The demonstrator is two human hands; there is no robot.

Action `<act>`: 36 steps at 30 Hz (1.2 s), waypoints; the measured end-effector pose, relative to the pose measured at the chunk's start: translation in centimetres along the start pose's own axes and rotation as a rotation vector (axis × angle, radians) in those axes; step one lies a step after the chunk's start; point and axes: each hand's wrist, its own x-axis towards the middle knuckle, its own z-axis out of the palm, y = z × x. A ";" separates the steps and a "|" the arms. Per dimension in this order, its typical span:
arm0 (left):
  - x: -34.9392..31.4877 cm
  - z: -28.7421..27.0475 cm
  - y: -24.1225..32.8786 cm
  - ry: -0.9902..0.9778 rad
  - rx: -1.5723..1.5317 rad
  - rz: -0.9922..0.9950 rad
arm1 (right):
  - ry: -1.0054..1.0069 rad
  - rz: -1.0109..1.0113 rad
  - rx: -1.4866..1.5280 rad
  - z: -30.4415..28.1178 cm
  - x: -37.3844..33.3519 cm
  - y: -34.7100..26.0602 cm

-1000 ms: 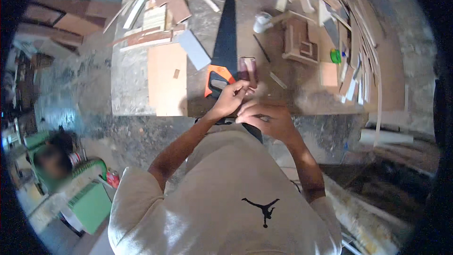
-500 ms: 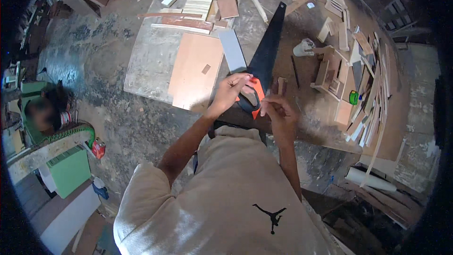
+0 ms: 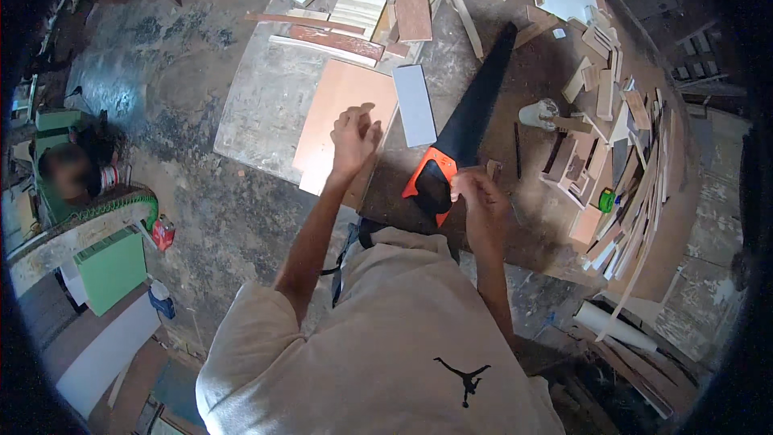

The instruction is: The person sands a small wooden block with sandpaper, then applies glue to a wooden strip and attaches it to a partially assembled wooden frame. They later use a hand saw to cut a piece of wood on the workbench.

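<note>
A handsaw (image 3: 475,109) with a black blade and an orange-and-black handle lies on the worktable, its tip pointing away and to the right. My right hand (image 3: 485,200) is at the right edge of the handle, thumb and fingertips pressed together; whether they grip the handle or something small is hidden. Raised above a light brown wood panel (image 3: 326,121), my left hand (image 3: 354,142) holds nothing, its fingers loosely bent and apart. Between that panel and the saw lies a grey rectangular strip (image 3: 414,106).
Several wood offcuts (image 3: 358,12) lie at the table's far side. To the right are a whitish cup (image 3: 538,113), a dark thin stick (image 3: 518,151), a small wooden frame (image 3: 568,167), a green tape measure (image 3: 606,200) and long strips (image 3: 644,193). Another person sits far left.
My left hand has let go of the saw's handle and moved left over the wood panel. My right hand remains beside the handle. The whole view has shifted slightly.
</note>
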 end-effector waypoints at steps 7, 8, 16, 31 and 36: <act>1.5 -0.6 -4.3 -0.188 0.132 0.173 | -0.023 0.066 -0.036 1.5 1.7 1.3; 1.9 -0.4 -4.9 -0.187 0.147 0.190 | -0.040 0.055 -0.060 1.8 2.0 1.3; 10.3 -0.6 -5.6 0.064 0.453 0.132 | -0.058 0.033 -0.010 3.2 4.8 1.2; 12.3 -0.9 -5.6 0.017 0.661 0.286 | -0.048 0.082 -0.045 1.6 5.8 2.2; 10.0 -2.1 -5.3 0.030 0.626 0.174 | -0.031 0.090 -0.087 1.7 5.7 1.7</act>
